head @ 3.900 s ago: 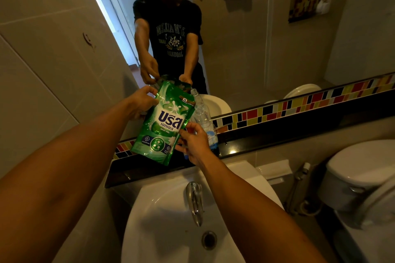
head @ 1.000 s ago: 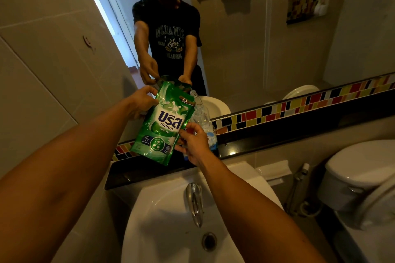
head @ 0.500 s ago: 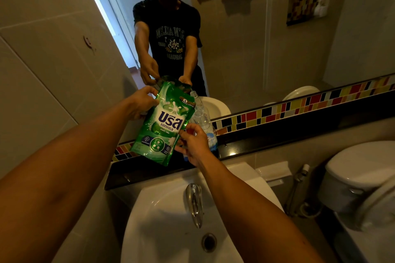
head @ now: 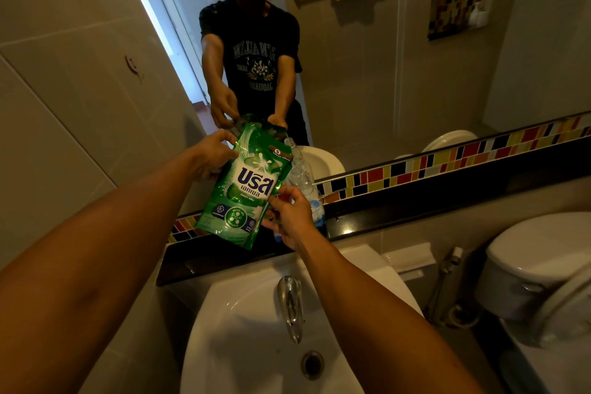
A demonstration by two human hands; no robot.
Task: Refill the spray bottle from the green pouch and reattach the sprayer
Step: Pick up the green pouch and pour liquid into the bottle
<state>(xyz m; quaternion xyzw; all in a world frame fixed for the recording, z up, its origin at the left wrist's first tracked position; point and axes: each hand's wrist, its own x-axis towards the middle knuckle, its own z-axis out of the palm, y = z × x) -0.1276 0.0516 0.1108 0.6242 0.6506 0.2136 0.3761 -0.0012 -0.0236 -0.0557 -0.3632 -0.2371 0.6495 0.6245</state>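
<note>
A green refill pouch with white lettering hangs tilted above the black ledge. My left hand grips its upper left edge. My right hand pinches its lower right side. Just behind the pouch, a clear plastic bottle stands on the ledge without a sprayer, its open neck close to the pouch's top right corner. The bottle's lower half is hidden by my right hand. No sprayer head is visible.
A black ledge with a coloured mosaic strip runs under the mirror. Below it is a white sink with a chrome tap. A toilet stands at the right, a tiled wall at the left.
Nothing has visibly moved; both hands keep the pouch tilted beside the bottle's neck.
</note>
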